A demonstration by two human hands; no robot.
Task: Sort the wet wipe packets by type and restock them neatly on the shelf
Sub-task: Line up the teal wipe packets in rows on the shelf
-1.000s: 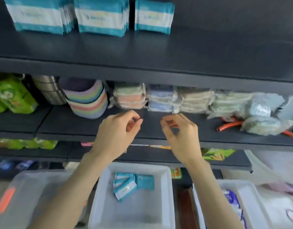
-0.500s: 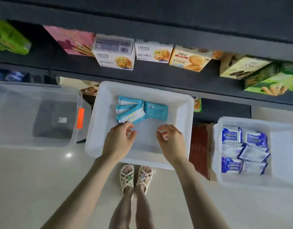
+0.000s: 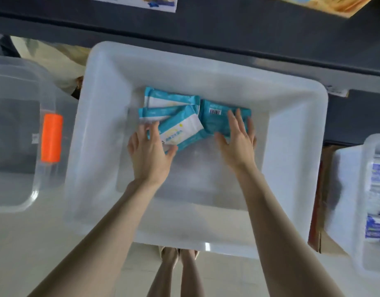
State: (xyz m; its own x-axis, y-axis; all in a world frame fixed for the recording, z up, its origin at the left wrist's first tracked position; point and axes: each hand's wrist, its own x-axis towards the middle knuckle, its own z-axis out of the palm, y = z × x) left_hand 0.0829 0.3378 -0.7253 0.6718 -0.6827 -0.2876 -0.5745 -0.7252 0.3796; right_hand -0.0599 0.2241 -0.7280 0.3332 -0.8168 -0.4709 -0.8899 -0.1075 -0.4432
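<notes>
**Handling teal wet wipe packets in the white bin**

Lying in a loose cluster, four teal wet wipe packets sit on the floor of the white bin (image 3: 292,146), toward its 12 o'clock wall. The left hand (image 3: 149,155) grips the tilted packet (image 3: 180,130), a teal-and-white one lying askew on top: the fingers cross its 9 o'clock end and the thumb hooks its lower edge. The right hand (image 3: 236,144) lies flat with straight, spread fingers on the barcode packet (image 3: 217,118), an all-teal one at 3 o'clock of the cluster, touching the tilted packet. Two more packets, the top packet (image 3: 169,99) and the middle packet (image 3: 157,113), overlap at 10 o'clock of the cluster, partly under the tilted one.

At 9 o'clock of the white bin stands a clear bin (image 3: 13,189) with an orange latch (image 3: 51,140). At 3 o'clock a second white bin (image 3: 345,211) holds blue-and-white packets (image 3: 377,179), blurred. A dark shelf edge (image 3: 184,28) runs across at 12 o'clock, and the person's feet (image 3: 178,254) show at 6 o'clock
</notes>
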